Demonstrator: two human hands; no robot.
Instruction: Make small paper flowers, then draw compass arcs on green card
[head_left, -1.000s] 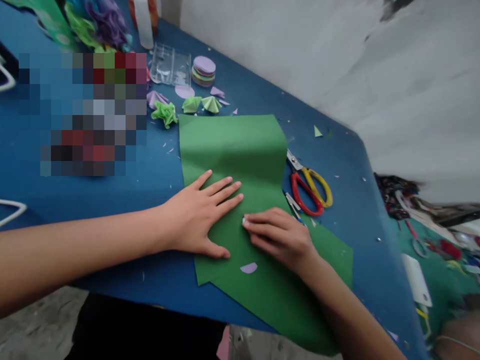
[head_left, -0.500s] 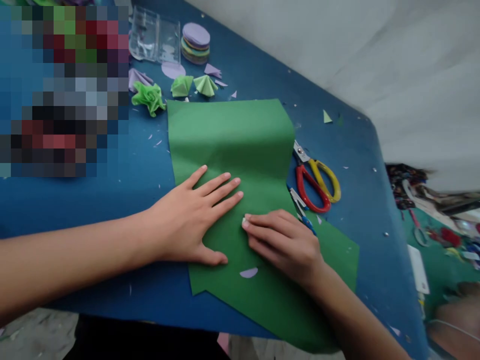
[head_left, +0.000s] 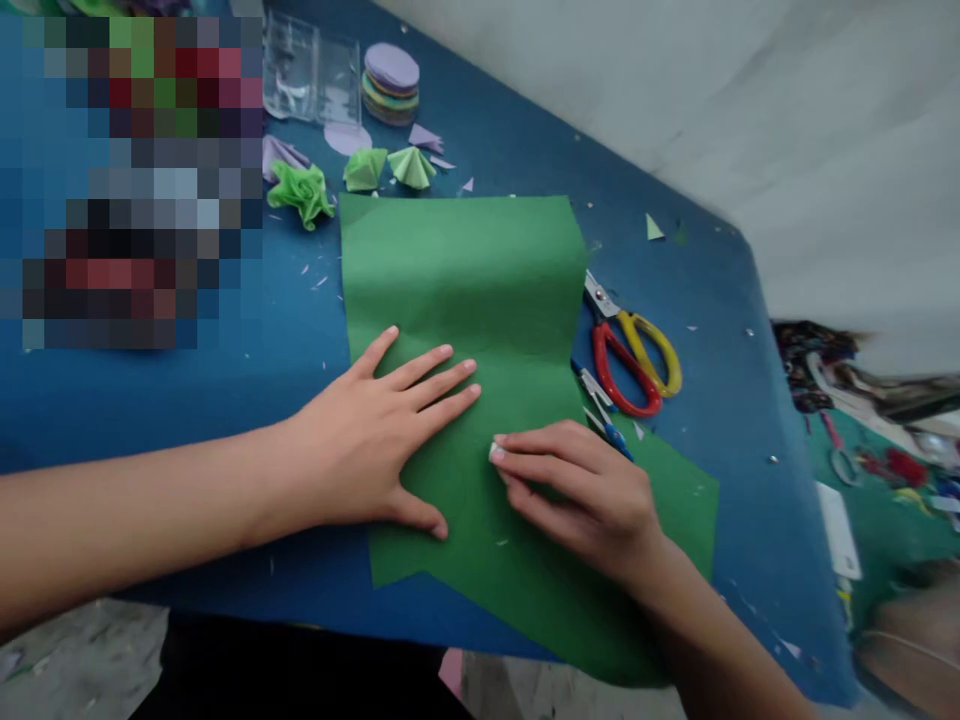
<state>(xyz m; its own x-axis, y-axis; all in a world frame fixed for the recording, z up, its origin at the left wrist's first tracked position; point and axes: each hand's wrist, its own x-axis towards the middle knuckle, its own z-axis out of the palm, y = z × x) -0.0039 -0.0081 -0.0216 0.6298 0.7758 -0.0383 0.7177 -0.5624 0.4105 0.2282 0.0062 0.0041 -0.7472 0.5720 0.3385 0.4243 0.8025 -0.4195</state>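
A large green paper sheet (head_left: 465, 300) lies on the blue table, its far end curling up. My left hand (head_left: 375, 430) rests flat on its left part, fingers spread, pressing it down. To the right, my right hand (head_left: 581, 495) pinches a small white piece (head_left: 496, 453), which looks like an eraser, between thumb and fingertips at the paper's surface. A thin pale sliver (head_left: 502, 542) lies on the green paper below the right fingertips. Under its right side the sheet overlaps or continues into a second angled green part (head_left: 679, 490); which one, I cannot tell.
Red-and-yellow-handled scissors (head_left: 630, 350) and a blue-handled tool (head_left: 611, 425) lie right of the paper. Behind it are folded green paper pieces (head_left: 411, 168), a ruffled green paper flower (head_left: 301, 195), a stack of paper discs (head_left: 391, 82) and a clear plastic box (head_left: 311, 75).
The purple half-round scrap on the green paper no longer shows as such; only a thin sliver is there. My right hand has shifted slightly right, still pinching the white piece. My left hand stays spread.
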